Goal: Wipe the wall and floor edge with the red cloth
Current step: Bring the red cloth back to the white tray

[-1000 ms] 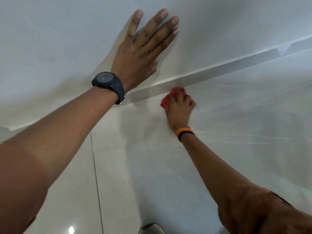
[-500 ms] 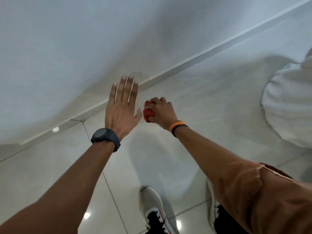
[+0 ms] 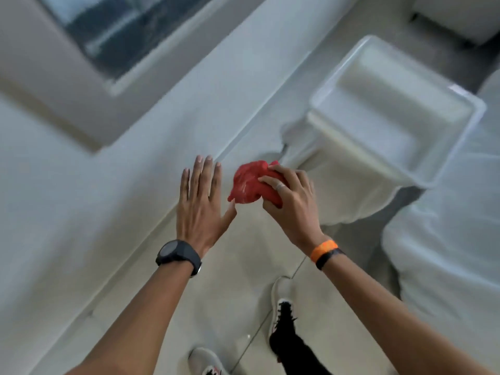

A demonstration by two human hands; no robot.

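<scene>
The red cloth [image 3: 249, 182] is bunched up in my right hand [image 3: 290, 201], held in the air well above the floor edge [image 3: 159, 228], away from the wall. My left hand [image 3: 201, 204] is open with fingers spread, palm down, just left of the cloth; its thumb is close to the cloth's lower corner. The white wall [image 3: 81, 190] runs diagonally along the left, meeting the pale tiled floor [image 3: 243, 266] at a light skirting strip. A black watch is on my left wrist, an orange band on my right.
A white table [image 3: 392, 109] draped with a white cover stands right of the cloth. White-covered furniture [image 3: 446, 253] fills the right side. A framed dark window [image 3: 121, 31] is on the wall at upper left. My shoes [image 3: 281, 301] stand on the tiles below.
My right hand lifted the cloth off the floor edge and I have risen. My left hand left the wall and now hovers beside the cloth. The view swung up, showing table and window.
</scene>
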